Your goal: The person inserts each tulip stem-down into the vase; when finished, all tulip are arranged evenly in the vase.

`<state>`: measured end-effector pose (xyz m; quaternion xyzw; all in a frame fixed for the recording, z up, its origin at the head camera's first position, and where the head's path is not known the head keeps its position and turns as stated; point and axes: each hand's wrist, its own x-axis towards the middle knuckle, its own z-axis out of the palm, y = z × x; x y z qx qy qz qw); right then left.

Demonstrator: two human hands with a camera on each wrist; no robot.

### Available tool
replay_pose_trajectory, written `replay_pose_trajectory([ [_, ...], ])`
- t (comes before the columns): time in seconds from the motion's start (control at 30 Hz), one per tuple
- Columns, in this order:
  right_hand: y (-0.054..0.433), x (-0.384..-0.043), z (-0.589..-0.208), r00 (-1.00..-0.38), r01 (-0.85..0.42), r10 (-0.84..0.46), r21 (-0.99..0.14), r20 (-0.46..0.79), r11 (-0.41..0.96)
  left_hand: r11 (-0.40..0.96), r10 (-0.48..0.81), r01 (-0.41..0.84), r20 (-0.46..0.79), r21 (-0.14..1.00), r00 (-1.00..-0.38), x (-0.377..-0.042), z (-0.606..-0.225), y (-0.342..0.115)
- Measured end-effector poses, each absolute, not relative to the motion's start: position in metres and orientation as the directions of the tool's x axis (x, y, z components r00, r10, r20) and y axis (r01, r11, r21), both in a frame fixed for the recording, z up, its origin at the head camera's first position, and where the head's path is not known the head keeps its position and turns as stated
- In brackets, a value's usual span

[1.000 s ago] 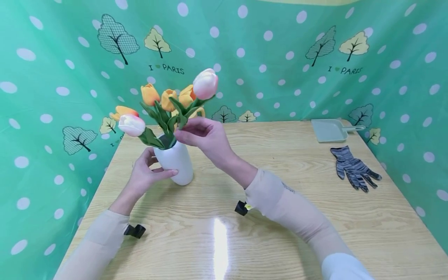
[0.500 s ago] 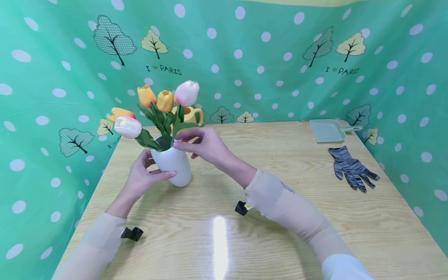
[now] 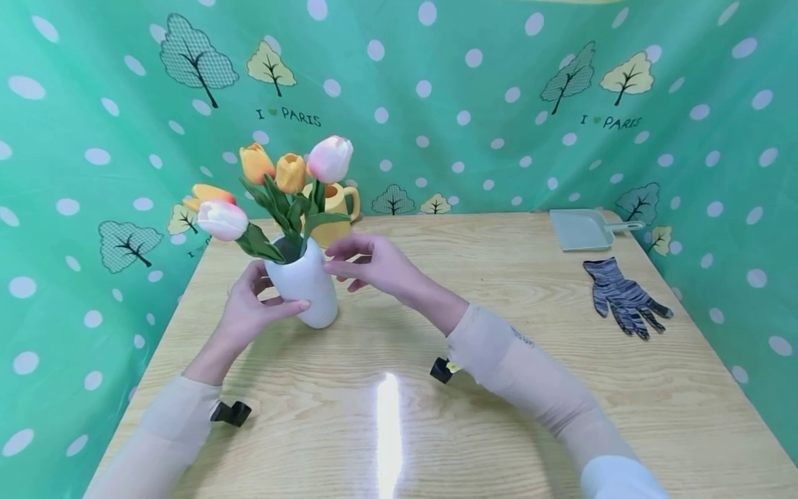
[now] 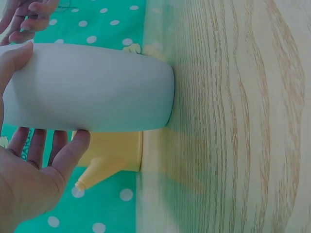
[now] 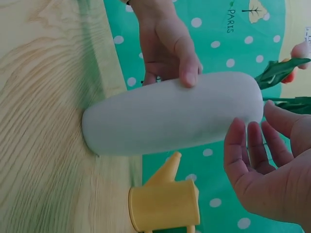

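A white vase (image 3: 303,287) stands on the table with several tulips in it, orange ones such as the orange tulip (image 3: 290,173) and white-pink ones. My left hand (image 3: 252,305) grips the vase's side, its thumb across the front and its fingers behind. At the vase's right, a white-pink tulip (image 3: 331,159) rises above the rim. Close beside the rim is my right hand (image 3: 377,267), fingers loosely bent and nothing held. In the right wrist view the fingertips (image 5: 236,127) come right up to the vase; whether they touch it, I cannot tell. The stems' lower ends are hidden inside.
Behind the vase stands a yellow watering can (image 3: 337,208), partly hidden. A pale green dustpan (image 3: 582,230) lies at the table's back right, with a grey striped glove (image 3: 625,296) in front of it. A green dotted curtain (image 3: 486,138) surrounds the table.
The white-pink tulip on the right has come down and left, deeper into the vase. My right hand has let go of its stem and drawn slightly right. My left hand keeps holding the vase.
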<state>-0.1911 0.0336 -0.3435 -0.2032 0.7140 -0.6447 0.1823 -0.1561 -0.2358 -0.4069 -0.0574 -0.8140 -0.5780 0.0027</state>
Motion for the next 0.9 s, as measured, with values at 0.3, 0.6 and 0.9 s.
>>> replay_pose_trajectory([
  [0.3,0.082,-0.192,-0.344,-0.870,-0.181,-0.474,-0.982,0.134,0.056,0.388,0.101,0.145,0.115,0.910,-0.988,-0.141,-0.406,-0.235],
  [0.6,0.154,-0.204,-0.317,-0.748,-0.657,-0.398,-0.677,0.531,0.331,0.509,0.224,0.399,0.331,0.762,-0.917,-0.140,-0.379,-0.261],
  [0.9,0.227,-0.211,-0.294,-0.640,-0.677,-0.366,-0.271,0.675,0.684,0.754,0.409,0.598,0.516,0.273,-0.752,-0.153,-0.348,-0.300],
])
